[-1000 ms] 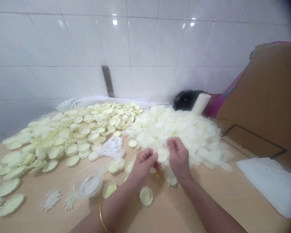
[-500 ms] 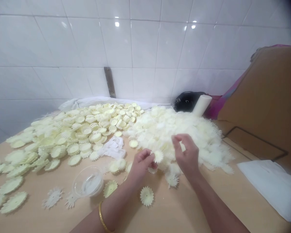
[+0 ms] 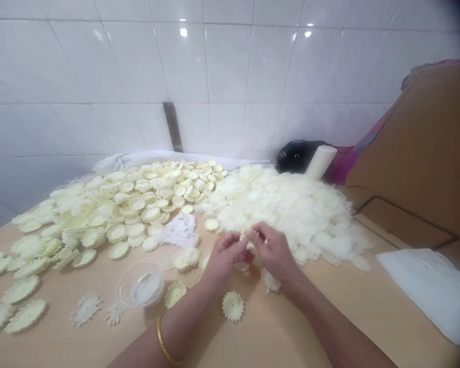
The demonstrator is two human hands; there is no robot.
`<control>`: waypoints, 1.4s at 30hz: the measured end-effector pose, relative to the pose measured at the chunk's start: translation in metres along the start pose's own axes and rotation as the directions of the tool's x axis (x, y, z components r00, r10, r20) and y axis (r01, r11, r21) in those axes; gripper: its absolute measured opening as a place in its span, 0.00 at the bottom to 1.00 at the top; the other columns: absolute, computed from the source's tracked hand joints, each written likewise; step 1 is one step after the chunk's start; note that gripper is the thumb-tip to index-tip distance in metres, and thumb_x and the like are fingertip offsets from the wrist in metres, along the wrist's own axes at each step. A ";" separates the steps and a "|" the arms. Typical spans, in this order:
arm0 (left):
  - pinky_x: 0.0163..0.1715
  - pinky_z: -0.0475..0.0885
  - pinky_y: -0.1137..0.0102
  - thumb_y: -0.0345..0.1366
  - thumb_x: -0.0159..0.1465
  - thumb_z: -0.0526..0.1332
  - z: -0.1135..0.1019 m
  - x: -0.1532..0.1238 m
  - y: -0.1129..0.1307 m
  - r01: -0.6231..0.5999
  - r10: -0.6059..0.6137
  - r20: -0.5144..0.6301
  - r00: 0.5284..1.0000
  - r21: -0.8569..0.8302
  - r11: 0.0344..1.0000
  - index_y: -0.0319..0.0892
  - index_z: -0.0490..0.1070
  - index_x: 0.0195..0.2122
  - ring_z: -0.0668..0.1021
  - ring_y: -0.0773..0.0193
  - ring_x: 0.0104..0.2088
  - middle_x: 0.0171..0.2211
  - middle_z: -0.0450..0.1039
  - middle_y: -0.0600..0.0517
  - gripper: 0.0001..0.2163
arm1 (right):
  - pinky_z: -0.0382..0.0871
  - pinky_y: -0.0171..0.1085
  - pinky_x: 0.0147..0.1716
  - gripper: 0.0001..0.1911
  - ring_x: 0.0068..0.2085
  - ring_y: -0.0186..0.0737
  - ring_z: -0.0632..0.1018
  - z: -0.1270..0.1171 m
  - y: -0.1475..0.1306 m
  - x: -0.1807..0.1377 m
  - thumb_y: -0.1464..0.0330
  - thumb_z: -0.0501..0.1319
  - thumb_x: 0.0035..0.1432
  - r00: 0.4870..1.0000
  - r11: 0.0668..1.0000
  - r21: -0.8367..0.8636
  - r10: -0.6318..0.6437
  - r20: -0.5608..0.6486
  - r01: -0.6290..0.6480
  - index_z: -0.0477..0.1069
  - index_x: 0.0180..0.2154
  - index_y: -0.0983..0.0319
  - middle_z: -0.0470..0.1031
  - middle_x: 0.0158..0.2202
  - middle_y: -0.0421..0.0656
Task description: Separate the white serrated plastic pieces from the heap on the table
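Observation:
My left hand [image 3: 225,256] is closed, pinching a small cream flower-shaped disc [image 3: 249,239] with a toothed edge. Thumb and fingers of my right hand [image 3: 275,251] come together on that same disc, covering most of it. A single cream toothed disc [image 3: 233,306] lies flat on the table just below the hands. To the left of my left forearm are another disc [image 3: 175,294] and a clear plastic cup [image 3: 147,289] with whitish contents. Beyond my fingers rises a heap of fluffy, pale, toothed pieces [image 3: 291,204].
Stacked cream discs [image 3: 134,204] form a wide pile at the left. A crumpled white cloth [image 3: 179,231] lies between the piles. At the back right are a white roll [image 3: 320,162] and a black object [image 3: 297,157]. Cardboard [image 3: 421,153] and a white sheet [image 3: 429,291] are at the right.
My right hand has moved left and down, from apart over the fluffy heap to meet my left hand at the disc. The left hand has stayed nearly in place.

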State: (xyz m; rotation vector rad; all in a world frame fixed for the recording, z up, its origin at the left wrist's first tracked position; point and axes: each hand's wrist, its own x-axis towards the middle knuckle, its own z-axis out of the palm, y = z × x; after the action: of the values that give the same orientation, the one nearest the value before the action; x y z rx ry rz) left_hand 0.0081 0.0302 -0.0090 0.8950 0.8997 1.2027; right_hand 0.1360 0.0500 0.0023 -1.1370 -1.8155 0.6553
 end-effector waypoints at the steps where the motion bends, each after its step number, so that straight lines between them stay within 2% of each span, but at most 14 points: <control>1: 0.29 0.68 0.70 0.40 0.50 0.63 0.000 0.000 -0.001 -0.008 0.008 0.003 1.000 0.010 1.000 0.40 0.68 0.28 0.72 0.69 0.23 0.21 0.66 0.55 0.09 | 0.57 0.31 0.21 0.11 0.22 0.32 0.64 0.002 0.001 0.000 0.66 0.49 0.57 1.000 1.000 -0.019 -0.006 -0.016 0.005 0.61 0.24 0.62 0.63 0.20 0.37; 7: 0.30 0.68 0.69 0.34 0.50 0.63 0.000 0.001 -0.003 -0.006 0.006 0.030 1.000 -0.005 1.000 0.40 0.67 0.27 0.73 0.67 0.23 0.20 0.66 0.56 0.06 | 0.54 0.30 0.20 0.16 0.20 0.30 0.60 0.005 0.006 0.001 0.64 0.47 0.58 0.996 0.998 -0.052 0.041 -0.075 -0.045 0.54 0.20 0.61 0.55 0.16 0.35; 11: 0.29 0.68 0.69 0.33 0.50 0.62 0.001 0.001 -0.004 0.009 -0.010 0.026 1.000 0.017 1.000 0.40 0.67 0.26 0.73 0.67 0.23 0.18 0.65 0.56 0.05 | 0.53 0.30 0.19 0.17 0.20 0.29 0.58 0.006 0.009 0.003 0.63 0.48 0.57 0.995 0.995 -0.001 0.096 -0.026 -0.096 0.51 0.18 0.61 0.53 0.15 0.34; 14: 0.27 0.68 0.70 0.35 0.50 0.62 0.000 0.001 -0.006 0.015 -0.015 -0.003 1.000 0.035 0.999 0.40 0.66 0.25 0.73 0.67 0.22 0.18 0.65 0.56 0.06 | 0.53 0.30 0.19 0.17 0.20 0.30 0.59 0.005 0.008 0.003 0.64 0.49 0.57 0.995 0.995 -0.014 0.095 0.012 -0.095 0.54 0.18 0.62 0.54 0.16 0.35; 18: 0.27 0.67 0.69 0.37 0.50 0.62 -0.003 0.004 -0.008 -0.005 0.007 -0.074 0.997 0.021 1.000 0.40 0.65 0.25 0.72 0.67 0.21 0.18 0.66 0.55 0.08 | 0.61 0.33 0.28 0.10 0.29 0.34 0.67 0.002 0.002 0.001 0.67 0.49 0.58 0.992 0.999 -0.014 -0.052 -0.111 0.051 0.64 0.28 0.62 0.65 0.26 0.40; 21: 0.27 0.67 0.70 0.38 0.49 0.63 -0.005 0.005 -0.004 -0.008 0.004 -0.116 0.993 -0.031 0.999 0.40 0.64 0.25 0.72 0.67 0.21 0.19 0.67 0.55 0.09 | 0.64 0.36 0.35 0.07 0.35 0.37 0.69 -0.001 0.000 0.000 0.68 0.52 0.56 0.968 0.982 -0.027 -0.187 -0.168 0.185 0.67 0.32 0.62 0.67 0.32 0.43; 24: 0.27 0.67 0.71 0.37 0.49 0.64 -0.005 0.004 0.001 -0.029 0.021 -0.096 0.995 -0.083 0.996 0.40 0.64 0.24 0.72 0.68 0.21 0.20 0.68 0.55 0.09 | 0.65 0.38 0.36 0.07 0.36 0.39 0.70 -0.002 0.001 0.000 0.67 0.56 0.54 0.975 0.977 -0.030 -0.211 -0.066 0.210 0.70 0.35 0.61 0.68 0.33 0.44; 27: 0.27 0.67 0.71 0.36 0.50 0.63 -0.004 0.003 0.004 -0.041 0.038 -0.029 0.999 -0.104 0.994 0.39 0.65 0.24 0.72 0.68 0.22 0.21 0.67 0.55 0.08 | 0.66 0.37 0.35 0.07 0.35 0.39 0.71 -0.003 0.001 0.001 0.68 0.56 0.54 0.982 0.981 0.055 -0.186 0.018 0.185 0.71 0.34 0.61 0.69 0.32 0.44; 31: 0.29 0.67 0.70 0.36 0.52 0.62 -0.006 0.003 0.003 -0.051 0.053 0.037 0.998 -0.041 0.998 0.38 0.67 0.26 0.72 0.68 0.23 0.21 0.67 0.54 0.07 | 0.65 0.37 0.32 0.09 0.31 0.37 0.71 -0.005 0.000 0.002 0.69 0.53 0.56 0.985 0.982 0.081 -0.174 0.005 0.173 0.69 0.28 0.62 0.69 0.27 0.42; 38: 0.29 0.67 0.69 0.36 0.53 0.61 -0.009 0.005 0.005 -0.021 0.030 0.082 0.996 -0.113 0.993 0.38 0.67 0.25 0.73 0.67 0.24 0.23 0.69 0.52 0.07 | 0.66 0.38 0.35 0.07 0.35 0.39 0.72 -0.008 0.001 0.003 0.67 0.55 0.54 0.982 0.979 0.135 -0.164 0.092 0.151 0.70 0.32 0.61 0.71 0.32 0.44; 42: 0.28 0.67 0.70 0.35 0.52 0.62 -0.006 0.005 0.006 0.005 0.002 0.044 0.999 -0.151 0.989 0.39 0.66 0.25 0.73 0.67 0.23 0.21 0.68 0.53 0.06 | 0.66 0.36 0.34 0.11 0.33 0.37 0.72 -0.007 0.000 0.003 0.70 0.51 0.57 0.974 0.973 0.127 -0.206 0.089 0.194 0.72 0.32 0.61 0.71 0.31 0.44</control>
State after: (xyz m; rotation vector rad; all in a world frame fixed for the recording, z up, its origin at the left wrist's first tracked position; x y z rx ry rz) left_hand 0.0011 0.0364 -0.0062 0.7956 0.7634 1.2284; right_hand 0.1419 0.0526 0.0070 -0.8422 -1.9210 0.7012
